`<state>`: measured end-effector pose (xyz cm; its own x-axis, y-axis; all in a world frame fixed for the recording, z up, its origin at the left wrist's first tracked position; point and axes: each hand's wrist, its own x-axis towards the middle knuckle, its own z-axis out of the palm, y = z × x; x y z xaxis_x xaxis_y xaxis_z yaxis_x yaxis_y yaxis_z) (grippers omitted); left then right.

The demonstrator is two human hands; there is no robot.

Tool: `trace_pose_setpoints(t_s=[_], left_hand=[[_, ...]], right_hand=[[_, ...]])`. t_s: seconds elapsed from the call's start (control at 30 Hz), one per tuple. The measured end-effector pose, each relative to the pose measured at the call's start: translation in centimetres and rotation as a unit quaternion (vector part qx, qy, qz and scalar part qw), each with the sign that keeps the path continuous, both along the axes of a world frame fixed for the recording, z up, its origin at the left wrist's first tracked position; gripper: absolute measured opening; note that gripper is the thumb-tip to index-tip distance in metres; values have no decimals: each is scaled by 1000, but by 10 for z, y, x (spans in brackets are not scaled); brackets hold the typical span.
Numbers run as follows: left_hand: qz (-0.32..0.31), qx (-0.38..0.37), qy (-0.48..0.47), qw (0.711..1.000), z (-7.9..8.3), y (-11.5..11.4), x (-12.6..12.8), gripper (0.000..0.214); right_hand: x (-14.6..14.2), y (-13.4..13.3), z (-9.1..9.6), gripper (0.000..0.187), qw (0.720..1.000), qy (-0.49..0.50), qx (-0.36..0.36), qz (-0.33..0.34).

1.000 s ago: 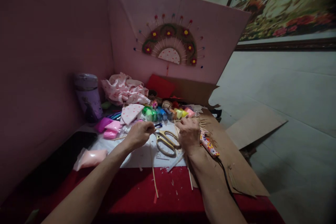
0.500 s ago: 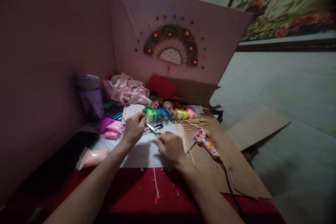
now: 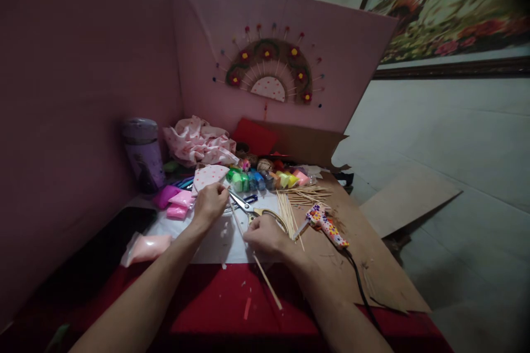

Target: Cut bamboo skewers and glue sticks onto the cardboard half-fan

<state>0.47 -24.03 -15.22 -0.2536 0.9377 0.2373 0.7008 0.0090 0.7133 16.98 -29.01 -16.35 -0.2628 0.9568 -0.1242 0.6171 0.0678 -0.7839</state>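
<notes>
My left hand is closed in a pinch on the upper end of a thin wooden stick. The stick slants down to the right, past the front of the white sheet and over the red cloth. Lower along it, my right hand is closed with its fingertips on the stick; part of the stick is hidden there. Scissors with gold handles lie on the sheet just beyond my right hand, blades pointing towards my left hand. Several loose wooden sticks lie to the right of the scissors.
A flowered glue gun lies on cardboard at the right, its black cord trailing forward. Packets of coloured clay, pink packets, crumpled cloth and a purple tumbler stand behind and left. A decorated fan hangs on the pink board.
My right hand has come onto the stick from beside it, and its fingers have closed. The stick's lower end has swung to the right. My left hand stays nearly in place.
</notes>
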Motion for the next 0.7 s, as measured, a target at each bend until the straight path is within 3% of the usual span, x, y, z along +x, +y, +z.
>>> trace_pose_setpoints(t_s=[0.07,0.17,0.27,0.33,0.43,0.53,0.6,0.7], left_hand=[[11,14,-29,999,-3,3,-3,24],[10,51,-83,995,-7,8,-7,24],[-13,82,-148,986,-10,10,-6,26],[-29,90,-197,976,-8,9,-4,25],[-43,79,-281,955,-3,4,5,21],[-77,9,-365,928,6,0,21,16],[-102,-28,-370,923,10,0,37,14],[-127,-78,-367,918,12,5,64,12]], right_hand=[[10,1,8,22,978,171,-112,33],[24,5,17,22,912,354,-197,62],[34,12,19,23,853,436,-266,103],[40,17,19,25,834,464,-279,103],[44,21,20,24,822,527,-216,29],[48,25,24,24,783,611,-92,-72],[50,27,26,23,760,639,-10,-118],[52,29,28,22,749,642,66,-151]])
